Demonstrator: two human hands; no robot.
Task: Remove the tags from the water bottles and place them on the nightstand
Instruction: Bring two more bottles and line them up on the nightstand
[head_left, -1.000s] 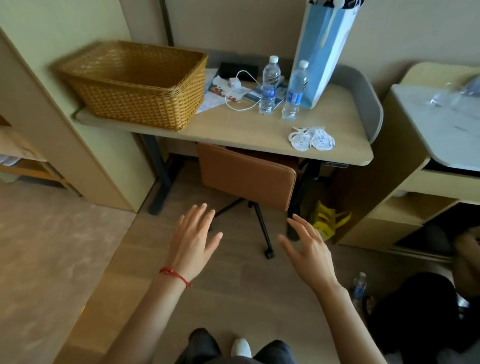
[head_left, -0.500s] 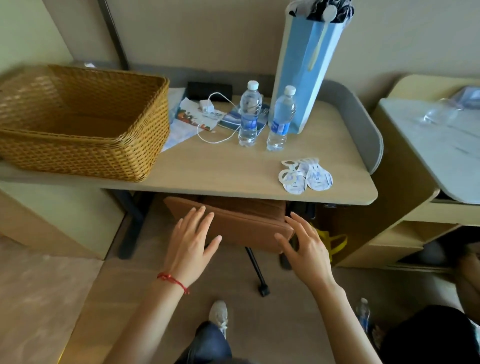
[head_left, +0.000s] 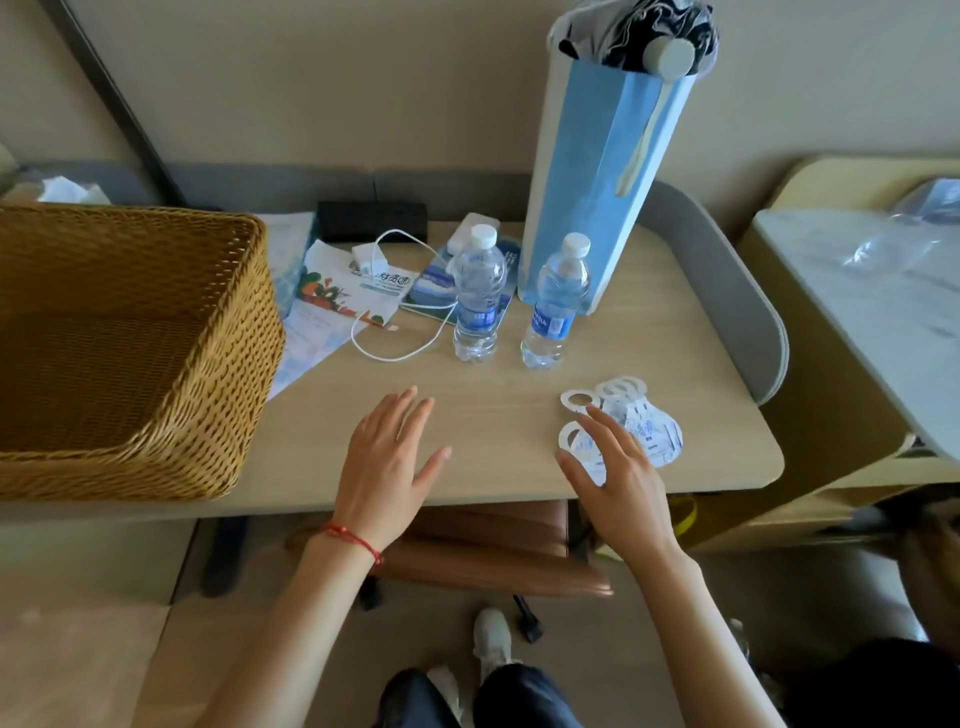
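Note:
Two clear water bottles with white caps and blue labels stand upright on the wooden table (head_left: 519, 467): the left bottle (head_left: 477, 296) and the right bottle (head_left: 556, 304). No tags hang on their necks. A pile of white ring-topped tags (head_left: 644, 426) lies near the table's front right. My right hand (head_left: 621, 478) hovers open over the pile's left edge, fingers spread. My left hand (head_left: 387, 462), with a red string at the wrist, is open above bare tabletop in front of the bottles.
A large wicker basket (head_left: 119, 353) fills the table's left. Behind the bottles stand a tall blue paper bag (head_left: 608, 171), leaflets (head_left: 337, 296), a white charger cable (head_left: 395, 332) and a black case (head_left: 371, 221). A brown chair (head_left: 493, 551) sits under the table; a marble-topped cabinet (head_left: 883, 312) is right.
I have stepped closer to the table. Both hands rose from above the floor and chair to over the tabletop, the right one reaching the tag pile.

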